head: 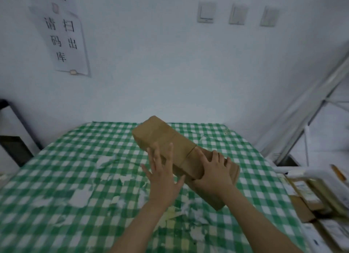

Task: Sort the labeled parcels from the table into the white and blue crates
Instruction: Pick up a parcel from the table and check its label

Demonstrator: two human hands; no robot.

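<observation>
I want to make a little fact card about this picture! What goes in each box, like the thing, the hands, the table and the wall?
thing: one long brown cardboard box, lying slantwise on the table
left hand: fingers straight and spread, touching the box's near side
right hand: on top of the box, fingers bent over its far edge
table: green and white checked cloth with torn white patches
wall: paper sign with black characters, three switches
beside the table: more parcels on the right, labels too blurred to read

Matt brown cardboard parcel (pixel 170 145), worn green-checked tablecloth (pixel 75 167), paper notice (pixel 64 37)
</observation>
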